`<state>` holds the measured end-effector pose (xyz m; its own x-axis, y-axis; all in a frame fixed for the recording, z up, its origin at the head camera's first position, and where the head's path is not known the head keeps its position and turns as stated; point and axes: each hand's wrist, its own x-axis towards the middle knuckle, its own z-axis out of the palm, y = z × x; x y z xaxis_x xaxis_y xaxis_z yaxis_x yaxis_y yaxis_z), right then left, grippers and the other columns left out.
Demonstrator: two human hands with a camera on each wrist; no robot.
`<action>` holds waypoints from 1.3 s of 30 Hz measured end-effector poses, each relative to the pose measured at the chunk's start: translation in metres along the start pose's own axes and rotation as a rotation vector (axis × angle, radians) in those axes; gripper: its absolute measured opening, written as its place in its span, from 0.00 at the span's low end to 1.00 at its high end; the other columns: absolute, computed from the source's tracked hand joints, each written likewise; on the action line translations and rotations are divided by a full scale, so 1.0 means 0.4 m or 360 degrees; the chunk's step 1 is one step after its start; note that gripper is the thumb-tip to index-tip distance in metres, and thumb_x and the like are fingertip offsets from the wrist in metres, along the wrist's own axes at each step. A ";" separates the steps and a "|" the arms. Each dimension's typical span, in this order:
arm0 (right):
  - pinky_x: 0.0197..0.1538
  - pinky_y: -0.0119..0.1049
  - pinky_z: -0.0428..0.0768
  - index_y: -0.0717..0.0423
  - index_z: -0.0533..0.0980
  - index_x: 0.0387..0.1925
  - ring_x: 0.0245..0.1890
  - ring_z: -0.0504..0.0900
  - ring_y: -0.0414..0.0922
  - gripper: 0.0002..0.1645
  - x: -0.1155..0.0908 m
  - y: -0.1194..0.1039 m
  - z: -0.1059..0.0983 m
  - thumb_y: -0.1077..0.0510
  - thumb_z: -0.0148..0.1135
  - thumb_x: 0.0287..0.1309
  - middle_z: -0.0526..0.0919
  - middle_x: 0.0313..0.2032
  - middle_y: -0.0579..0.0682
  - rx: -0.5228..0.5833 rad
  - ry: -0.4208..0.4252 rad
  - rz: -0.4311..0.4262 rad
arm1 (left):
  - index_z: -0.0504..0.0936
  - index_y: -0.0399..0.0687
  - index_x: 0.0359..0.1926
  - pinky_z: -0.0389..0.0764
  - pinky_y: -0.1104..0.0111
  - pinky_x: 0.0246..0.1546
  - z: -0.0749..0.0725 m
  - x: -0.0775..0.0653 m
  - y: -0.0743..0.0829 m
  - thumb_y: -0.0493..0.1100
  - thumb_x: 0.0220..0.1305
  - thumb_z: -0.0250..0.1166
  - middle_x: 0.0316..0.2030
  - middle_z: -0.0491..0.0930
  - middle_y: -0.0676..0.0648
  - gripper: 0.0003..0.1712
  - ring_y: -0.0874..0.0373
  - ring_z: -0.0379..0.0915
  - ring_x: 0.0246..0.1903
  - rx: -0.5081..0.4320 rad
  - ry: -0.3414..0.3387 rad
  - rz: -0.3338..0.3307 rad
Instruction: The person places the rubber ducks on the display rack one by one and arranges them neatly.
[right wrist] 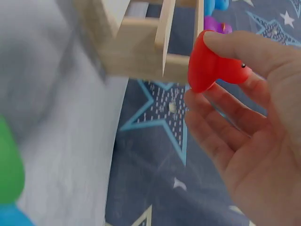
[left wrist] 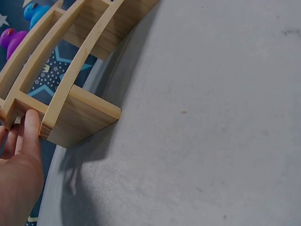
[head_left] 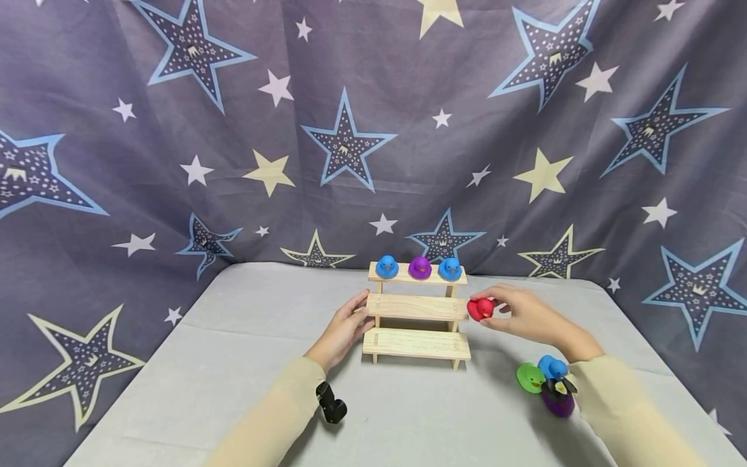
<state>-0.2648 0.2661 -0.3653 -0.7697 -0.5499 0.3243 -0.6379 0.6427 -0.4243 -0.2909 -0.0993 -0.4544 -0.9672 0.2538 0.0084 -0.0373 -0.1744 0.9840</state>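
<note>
A three-step wooden display stand (head_left: 417, 308) stands on the table. My right hand (head_left: 519, 314) pinches a red rubber duck (head_left: 481, 309) between thumb and fingers at the right end of the middle step; the right wrist view shows the duck (right wrist: 207, 66) in front of the stand's side frame. At the other end, my left hand (head_left: 344, 324) touches the stand's side with its fingers extended, and in the left wrist view the fingers (left wrist: 31, 129) reach the side frame. Along the top step sit a blue duck (head_left: 387, 267), a purple duck (head_left: 419, 268) and another blue duck (head_left: 450, 269).
Beside my right forearm lie a green duck (head_left: 530, 377), a blue duck (head_left: 552, 367) and a dark purple item (head_left: 558, 399) partly covered by black and pale pieces. A black device (head_left: 331, 403) sits by my left wrist. A star-patterned cloth (head_left: 344, 194) hangs behind the table.
</note>
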 end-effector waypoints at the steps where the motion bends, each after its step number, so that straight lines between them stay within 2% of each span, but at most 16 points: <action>1: 0.47 0.48 0.87 0.52 0.80 0.55 0.43 0.82 0.40 0.24 0.008 -0.005 0.007 0.57 0.73 0.57 0.83 0.43 0.40 0.0010 -0.0012 -0.0001 | 0.51 0.40 0.78 0.70 0.62 0.69 0.000 -0.001 0.001 0.36 0.79 0.45 0.73 0.53 0.36 0.31 0.41 0.56 0.71 0.0001 0.0000 0.0001; 8: 0.49 0.44 0.87 0.53 0.79 0.57 0.44 0.82 0.41 0.26 0.064 -0.046 0.056 0.59 0.73 0.56 0.83 0.45 0.42 0.0113 -0.0032 -0.0057 | 0.51 0.40 0.78 0.70 0.62 0.69 -0.001 -0.003 0.001 0.36 0.79 0.45 0.73 0.53 0.36 0.31 0.42 0.55 0.72 0.0014 0.0000 -0.0006; 15: 0.48 0.44 0.88 0.53 0.79 0.59 0.45 0.82 0.44 0.27 0.113 -0.087 0.100 0.59 0.73 0.57 0.82 0.47 0.45 0.0276 -0.0042 -0.0079 | 0.51 0.40 0.78 0.71 0.62 0.69 0.002 -0.002 0.000 0.35 0.79 0.45 0.73 0.53 0.36 0.31 0.42 0.55 0.72 0.0005 -0.0003 -0.0002; 23: 0.49 0.46 0.88 0.51 0.79 0.59 0.46 0.82 0.43 0.27 0.171 -0.126 0.139 0.57 0.72 0.57 0.80 0.49 0.46 0.0284 -0.0068 -0.0081 | 0.51 0.38 0.78 0.71 0.61 0.69 0.002 -0.005 0.000 0.35 0.79 0.44 0.72 0.53 0.35 0.31 0.41 0.56 0.71 -0.0011 0.0001 0.0008; 27: 0.50 0.43 0.88 0.54 0.79 0.59 0.47 0.81 0.44 0.26 0.199 -0.140 0.166 0.60 0.71 0.57 0.80 0.49 0.49 0.0330 -0.0070 -0.0111 | 0.50 0.37 0.78 0.70 0.60 0.69 0.001 -0.005 0.000 0.34 0.79 0.44 0.72 0.53 0.35 0.31 0.41 0.55 0.71 -0.0014 -0.0006 0.0015; 33: 0.51 0.47 0.88 0.61 0.77 0.59 0.49 0.81 0.50 0.27 0.234 -0.163 0.204 0.65 0.70 0.58 0.78 0.51 0.56 0.0481 -0.0121 -0.0117 | 0.50 0.37 0.78 0.70 0.60 0.69 0.000 -0.002 -0.001 0.34 0.79 0.44 0.72 0.53 0.34 0.31 0.40 0.56 0.71 -0.0017 -0.0014 0.0022; 36: 0.52 0.47 0.87 0.63 0.76 0.59 0.49 0.81 0.51 0.26 0.248 -0.168 0.220 0.66 0.70 0.58 0.77 0.52 0.56 0.0471 -0.0137 -0.0108 | 0.50 0.36 0.78 0.69 0.59 0.70 0.000 0.000 -0.002 0.34 0.79 0.44 0.73 0.53 0.34 0.31 0.40 0.56 0.71 -0.0027 -0.0021 0.0032; 39: 0.51 0.44 0.88 0.63 0.77 0.59 0.47 0.81 0.49 0.26 0.261 -0.171 0.232 0.65 0.70 0.58 0.78 0.51 0.56 0.0375 -0.0121 -0.0110 | 0.49 0.37 0.78 0.69 0.59 0.70 -0.001 0.002 -0.003 0.33 0.78 0.44 0.74 0.51 0.33 0.31 0.39 0.55 0.71 -0.0038 -0.0026 0.0030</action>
<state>-0.2991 0.1154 -0.3809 -0.7148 -0.6325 0.2984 -0.6585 0.4650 -0.5918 -0.2919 -0.0992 -0.4558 -0.9635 0.2660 0.0299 -0.0253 -0.2019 0.9791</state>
